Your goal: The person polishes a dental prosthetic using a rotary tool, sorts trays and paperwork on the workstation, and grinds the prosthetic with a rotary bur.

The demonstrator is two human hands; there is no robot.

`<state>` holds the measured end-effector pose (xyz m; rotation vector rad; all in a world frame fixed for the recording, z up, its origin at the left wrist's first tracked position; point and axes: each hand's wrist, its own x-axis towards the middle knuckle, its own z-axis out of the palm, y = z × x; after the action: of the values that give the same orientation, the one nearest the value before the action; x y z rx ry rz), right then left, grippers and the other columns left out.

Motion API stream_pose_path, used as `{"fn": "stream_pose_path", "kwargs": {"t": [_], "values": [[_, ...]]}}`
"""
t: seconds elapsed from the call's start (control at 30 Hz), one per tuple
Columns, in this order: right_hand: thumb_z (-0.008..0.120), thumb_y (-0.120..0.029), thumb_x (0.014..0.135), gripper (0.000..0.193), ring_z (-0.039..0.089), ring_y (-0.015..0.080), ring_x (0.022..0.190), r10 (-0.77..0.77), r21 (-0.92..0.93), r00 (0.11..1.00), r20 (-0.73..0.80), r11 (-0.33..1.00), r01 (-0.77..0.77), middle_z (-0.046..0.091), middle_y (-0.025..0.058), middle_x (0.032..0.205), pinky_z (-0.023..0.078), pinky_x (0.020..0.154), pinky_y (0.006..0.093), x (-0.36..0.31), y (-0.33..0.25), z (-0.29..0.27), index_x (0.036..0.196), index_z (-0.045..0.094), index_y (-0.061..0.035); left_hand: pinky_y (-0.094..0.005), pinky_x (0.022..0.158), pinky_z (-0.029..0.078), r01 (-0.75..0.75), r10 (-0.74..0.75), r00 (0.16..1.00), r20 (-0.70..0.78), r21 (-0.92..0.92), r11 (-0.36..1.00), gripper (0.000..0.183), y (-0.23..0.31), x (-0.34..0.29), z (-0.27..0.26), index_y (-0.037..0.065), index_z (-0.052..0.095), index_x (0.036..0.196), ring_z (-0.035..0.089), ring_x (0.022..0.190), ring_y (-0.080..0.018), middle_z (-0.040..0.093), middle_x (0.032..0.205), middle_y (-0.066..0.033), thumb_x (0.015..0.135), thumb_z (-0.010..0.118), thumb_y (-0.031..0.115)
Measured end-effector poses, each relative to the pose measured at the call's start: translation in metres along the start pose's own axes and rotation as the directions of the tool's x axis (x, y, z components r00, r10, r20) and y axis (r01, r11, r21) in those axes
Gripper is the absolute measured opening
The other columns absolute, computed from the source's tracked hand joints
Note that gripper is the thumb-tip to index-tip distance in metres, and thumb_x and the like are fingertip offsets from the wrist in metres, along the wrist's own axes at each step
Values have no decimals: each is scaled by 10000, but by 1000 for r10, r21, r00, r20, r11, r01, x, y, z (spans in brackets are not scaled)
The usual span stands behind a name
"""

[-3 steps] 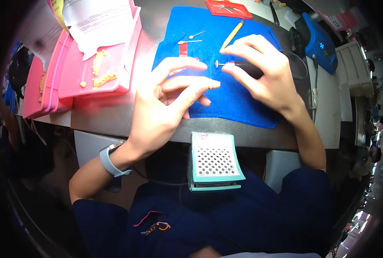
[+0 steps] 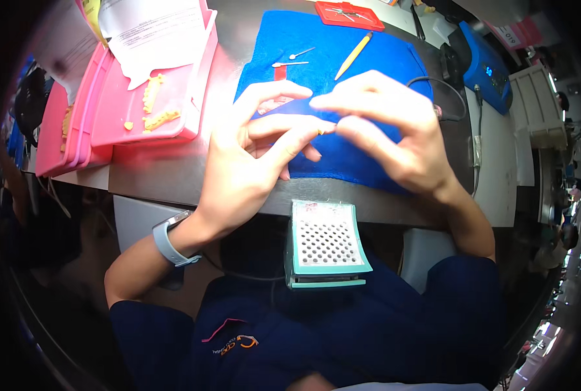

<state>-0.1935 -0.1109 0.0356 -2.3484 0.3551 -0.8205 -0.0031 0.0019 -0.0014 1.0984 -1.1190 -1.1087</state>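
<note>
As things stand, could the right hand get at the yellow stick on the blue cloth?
Probably yes: the yellow stick lies uncovered on the blue cloth just beyond the right hand, with nothing visible between them.

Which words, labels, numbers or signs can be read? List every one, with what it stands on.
White paper sheet: printed lines, too small to read.
Blue display unit: lit digits, not copied here.
Pink sign: small digits, not copied here.
Navy shirt: coloured logo with lettering, not copied here.
Teal-edged perforated box: reddish marks, too blurred to read.
Yellow slip: marks too blurred to read.
</note>
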Motion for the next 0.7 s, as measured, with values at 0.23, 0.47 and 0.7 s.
{"fn": "stream_pose_path", "kwargs": {"t": [0.23,0.47,0.7], "values": [[716,-16,901,181,683,127,911,305,444,952,12,852,-278,745,82,1003,542,841,266,-6,-5,7,1075,743,26,-196,605,492,65,-66,997,33,16,998,259,7,-3,-6,35,580,1228,709,786,-114,751,974,-94,998,652,128],[640,-75,959,210,702,159,858,366,486,917,-161,838,-249,741,132,978,556,824,278,-4,16,-11,1103,710,61,-260,691,452,-256,249,961,122,736,627,256,-1,22,-1,69,728,1117,596,750,-73,704,867,-26,866,773,86],[677,-36,927,168,693,137,897,333,454,939,-89,852,-259,736,96,976,560,837,263,-6,14,-2,1065,724,48,-248,694,494,-279,272,956,108,617,736,184,-4,21,-5,34,756,1026,615,758,-87,733,956,-32,844,786,43]]}}
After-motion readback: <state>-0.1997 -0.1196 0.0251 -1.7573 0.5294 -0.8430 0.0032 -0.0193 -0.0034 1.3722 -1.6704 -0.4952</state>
